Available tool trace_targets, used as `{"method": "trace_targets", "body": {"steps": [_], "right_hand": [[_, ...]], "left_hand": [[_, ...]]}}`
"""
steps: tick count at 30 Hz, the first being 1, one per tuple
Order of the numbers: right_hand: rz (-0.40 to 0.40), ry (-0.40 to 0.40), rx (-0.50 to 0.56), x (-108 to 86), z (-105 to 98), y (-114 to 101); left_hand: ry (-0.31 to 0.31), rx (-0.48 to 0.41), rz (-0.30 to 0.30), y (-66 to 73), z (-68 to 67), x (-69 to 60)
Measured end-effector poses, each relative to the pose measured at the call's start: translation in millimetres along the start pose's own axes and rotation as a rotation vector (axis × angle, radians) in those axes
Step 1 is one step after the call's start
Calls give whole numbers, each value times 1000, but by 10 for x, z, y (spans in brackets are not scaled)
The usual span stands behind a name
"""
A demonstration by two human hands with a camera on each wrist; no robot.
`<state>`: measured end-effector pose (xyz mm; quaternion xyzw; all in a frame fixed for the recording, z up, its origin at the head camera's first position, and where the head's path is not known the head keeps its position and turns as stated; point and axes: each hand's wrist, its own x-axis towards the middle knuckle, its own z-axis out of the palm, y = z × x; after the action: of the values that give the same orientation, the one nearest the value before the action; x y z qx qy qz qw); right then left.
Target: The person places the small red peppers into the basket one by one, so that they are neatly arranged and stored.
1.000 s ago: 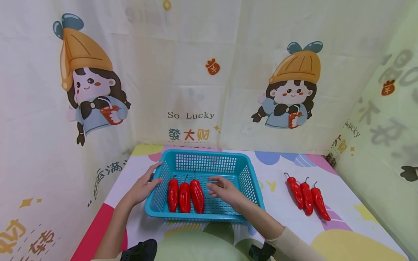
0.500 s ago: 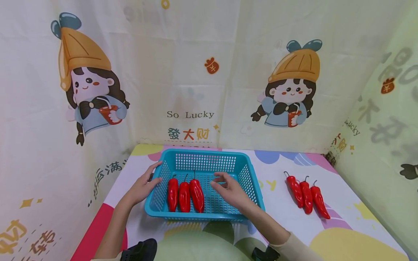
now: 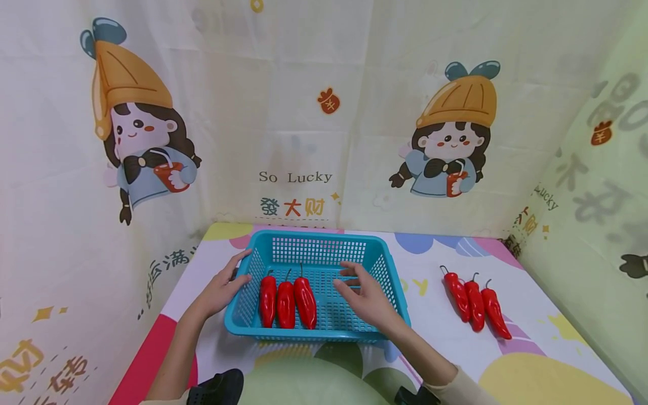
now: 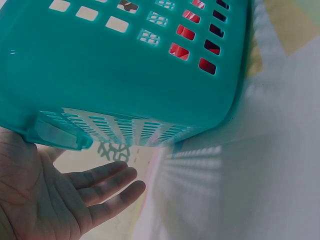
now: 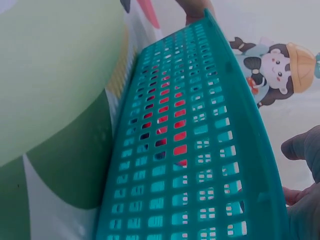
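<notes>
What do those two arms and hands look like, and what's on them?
The left hand and right hand are human and ungloved. A beige right sleeve and the edge of a similar left sleeve show, with a black device beside each.

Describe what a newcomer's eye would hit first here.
Probably the three glossy red chili peppers side by side in the left part of the blue-green perforated plastic basket. Next, three similar red chili peppers lying on the patterned multicoloured tabletop, right of it. The right hand, holding nothing, is over the basket.
</notes>
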<state>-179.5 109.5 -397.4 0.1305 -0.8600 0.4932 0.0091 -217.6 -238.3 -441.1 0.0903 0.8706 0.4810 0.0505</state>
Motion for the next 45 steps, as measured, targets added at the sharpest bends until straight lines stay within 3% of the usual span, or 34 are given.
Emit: {"method": "trace_targets", "body": {"steps": [14,29,45], "right_hand": [[-15,68,-64,-2,-196,54],[73,117,-145,-5,-535,182],[139,173,-130,-51,-792,356]], "left_hand": [[-2,-15,9,0,0,-6],[0,-2,2,-19,1,11],[5,-11,4,-11,3,1]]}}
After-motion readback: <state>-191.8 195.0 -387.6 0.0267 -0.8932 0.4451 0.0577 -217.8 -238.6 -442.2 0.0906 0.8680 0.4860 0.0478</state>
